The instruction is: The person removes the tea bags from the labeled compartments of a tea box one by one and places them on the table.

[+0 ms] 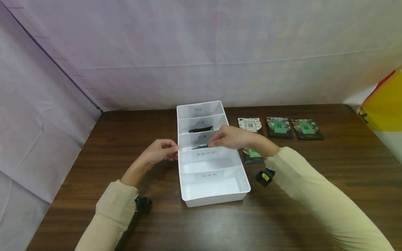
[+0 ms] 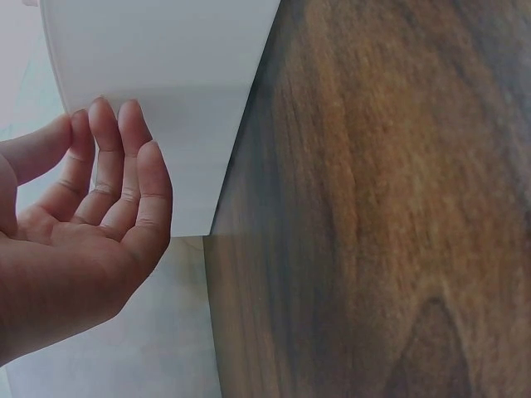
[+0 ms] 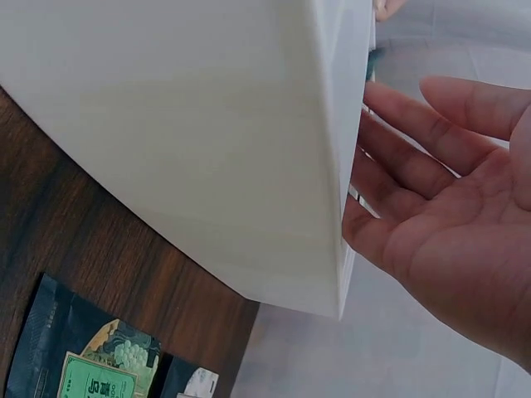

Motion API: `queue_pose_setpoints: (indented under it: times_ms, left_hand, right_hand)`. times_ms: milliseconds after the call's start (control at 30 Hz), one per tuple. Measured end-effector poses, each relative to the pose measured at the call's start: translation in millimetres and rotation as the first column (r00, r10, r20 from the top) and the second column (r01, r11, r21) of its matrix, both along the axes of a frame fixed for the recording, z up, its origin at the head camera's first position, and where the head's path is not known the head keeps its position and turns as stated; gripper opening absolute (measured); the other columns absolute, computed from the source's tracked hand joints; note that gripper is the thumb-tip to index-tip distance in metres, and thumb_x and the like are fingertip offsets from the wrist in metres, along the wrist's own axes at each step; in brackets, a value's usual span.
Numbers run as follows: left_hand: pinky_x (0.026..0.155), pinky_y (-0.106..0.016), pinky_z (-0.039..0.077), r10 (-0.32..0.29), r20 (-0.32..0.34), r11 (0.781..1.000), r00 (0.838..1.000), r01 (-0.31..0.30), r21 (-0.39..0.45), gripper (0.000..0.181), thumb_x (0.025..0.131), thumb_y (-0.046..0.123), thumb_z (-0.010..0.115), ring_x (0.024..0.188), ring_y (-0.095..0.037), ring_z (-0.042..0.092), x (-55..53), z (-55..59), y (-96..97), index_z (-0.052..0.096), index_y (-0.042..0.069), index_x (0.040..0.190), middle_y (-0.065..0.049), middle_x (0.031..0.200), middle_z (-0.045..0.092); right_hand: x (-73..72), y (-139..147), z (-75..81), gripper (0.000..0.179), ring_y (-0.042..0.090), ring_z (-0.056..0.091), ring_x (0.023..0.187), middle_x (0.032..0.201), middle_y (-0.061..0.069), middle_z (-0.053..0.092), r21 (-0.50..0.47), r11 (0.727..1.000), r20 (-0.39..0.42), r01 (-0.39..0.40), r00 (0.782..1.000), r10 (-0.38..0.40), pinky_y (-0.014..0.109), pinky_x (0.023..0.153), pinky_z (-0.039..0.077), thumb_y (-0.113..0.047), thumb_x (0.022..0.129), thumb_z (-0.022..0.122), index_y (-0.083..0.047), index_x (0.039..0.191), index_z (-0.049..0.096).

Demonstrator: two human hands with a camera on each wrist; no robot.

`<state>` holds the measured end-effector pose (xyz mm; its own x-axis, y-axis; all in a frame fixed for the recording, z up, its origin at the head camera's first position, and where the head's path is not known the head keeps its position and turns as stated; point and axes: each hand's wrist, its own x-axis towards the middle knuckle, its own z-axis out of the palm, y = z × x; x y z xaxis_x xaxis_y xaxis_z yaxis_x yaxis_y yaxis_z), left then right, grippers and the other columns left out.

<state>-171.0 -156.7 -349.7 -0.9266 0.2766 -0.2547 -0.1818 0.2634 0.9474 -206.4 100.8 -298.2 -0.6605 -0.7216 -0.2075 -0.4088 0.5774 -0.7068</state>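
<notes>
A white divided box (image 1: 215, 201) stands on the table, with labelled compartments in a row. My left hand (image 1: 160, 152) pinches its left rim between thumb and fingertips; the left wrist view shows these fingers against the outer wall (image 2: 166, 50). My right hand (image 1: 233, 137) reaches over the right rim into the middle compartment, fingertips at the end of a dark packet (image 1: 199, 146) there. In the right wrist view the fingers (image 3: 406, 137) extend past the rim and the thumb stands apart from them. Another dark packet (image 1: 201, 129) stands in the compartment behind.
Right of the box lie several flat packets: one with a pale top (image 1: 249, 123), two with green labels (image 1: 278, 126) (image 1: 306, 128), and another green-labelled packet (image 1: 252, 158) partly under the right forearm. A pale curtain (image 1: 150, 52) hangs behind the brown table (image 1: 301, 209).
</notes>
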Motion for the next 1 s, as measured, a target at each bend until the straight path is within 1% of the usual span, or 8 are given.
queue_pose_setpoints:
  times_ms: [133,333,467,600,700,767,900,1000]
  left_hand:
    - [0.068,-0.031,0.050,0.001,0.002,1.000,1.000,-0.001,0.004,0.011,0.092,0.003,0.051,0.067,-0.017,0.060,0.0,-0.3,-0.2,0.056,-0.005,0.085,-0.004,0.069,0.060]
    - [0.068,-0.031,0.050,-0.005,-0.004,1.000,1.000,0.005,0.002,0.012,0.092,0.002,0.051,0.067,-0.017,0.060,0.3,-1.2,-0.7,0.055,-0.006,0.086,-0.004,0.069,0.060]
    - [0.066,-0.030,0.050,-0.008,-0.006,1.000,1.000,0.008,0.004,0.011,0.092,0.002,0.051,0.067,-0.017,0.060,0.7,-0.7,-0.7,0.056,-0.006,0.085,-0.004,0.069,0.060]
    - [0.068,-0.032,0.051,-0.014,-0.006,1.000,1.000,0.014,0.009,0.011,0.092,0.002,0.051,0.067,-0.017,0.060,1.2,-0.2,-0.6,0.056,-0.006,0.085,-0.004,0.069,0.060]
    - [0.069,-0.034,0.051,-0.016,-0.004,1.000,1.000,0.016,0.014,0.011,0.092,0.002,0.052,0.067,-0.017,0.061,1.2,-0.5,-0.6,0.056,-0.006,0.085,-0.004,0.069,0.060]
    - [0.069,-0.034,0.051,-0.017,-0.004,1.000,1.000,0.017,0.017,0.011,0.092,0.002,0.052,0.067,-0.017,0.061,1.3,-0.9,-0.6,0.056,-0.006,0.085,-0.004,0.069,0.060]
    - [0.068,-0.033,0.051,-0.021,-0.004,0.999,1.000,0.021,0.026,0.011,0.092,0.002,0.052,0.067,-0.017,0.060,1.2,-1.6,-0.5,0.056,-0.007,0.085,-0.004,0.068,0.060]
    - [0.068,-0.033,0.051,-0.020,-0.006,0.999,1.000,0.020,0.028,0.011,0.092,0.001,0.052,0.067,-0.017,0.060,1.2,-1.4,-0.5,0.056,-0.007,0.086,-0.004,0.068,0.060]
  right_hand:
    - [0.1,1,0.5,0.024,0.028,0.056,0.104,0.111,0.016,0.062,0.009,0.999,-0.021,0.035,0.999,-0.035,0.042,0.089,0.044,-0.009,0.091,0.052,0.004,0.108,0.064]
    - [-1.8,3,2.5,0.023,0.030,0.057,0.103,0.109,0.018,0.062,-0.020,0.996,-0.092,0.092,0.991,-0.093,0.042,0.086,0.046,-0.007,0.091,0.051,0.005,0.105,0.065]
    - [-4.3,7,8.6,0.023,0.032,0.056,0.105,0.111,0.019,0.061,-0.043,0.991,-0.095,0.129,0.987,-0.132,0.043,0.088,0.045,-0.006,0.092,0.050,0.005,0.107,0.064]
    - [-5.8,14,21.9,0.024,0.030,0.055,0.106,0.112,0.018,0.061,-0.063,0.985,-0.089,0.161,0.982,-0.166,0.044,0.088,0.044,-0.007,0.094,0.049,0.004,0.110,0.063]
    - [-5.7,22,36.8,0.026,0.030,0.053,0.110,0.114,0.017,0.060,-0.069,0.979,-0.085,0.191,0.977,-0.196,0.046,0.091,0.042,-0.010,0.095,0.047,0.002,0.111,0.063]
    - [-4.6,29,48.2,0.027,0.031,0.050,0.113,0.117,0.017,0.058,-0.071,0.973,-0.066,0.219,0.973,-0.223,0.047,0.093,0.039,-0.012,0.096,0.046,0.002,0.113,0.061]
    - [-1.3,44,69.6,0.030,0.031,0.046,0.118,0.125,0.016,0.054,-0.050,0.957,-0.038,0.286,0.957,-0.288,0.049,0.096,0.035,-0.017,0.097,0.044,-0.002,0.118,0.059]
    - [0.2,57,81.0,0.031,0.032,0.044,0.120,0.127,0.015,0.052,-0.024,0.950,-0.056,0.310,0.949,-0.311,0.050,0.097,0.034,-0.021,0.097,0.044,-0.004,0.119,0.059]
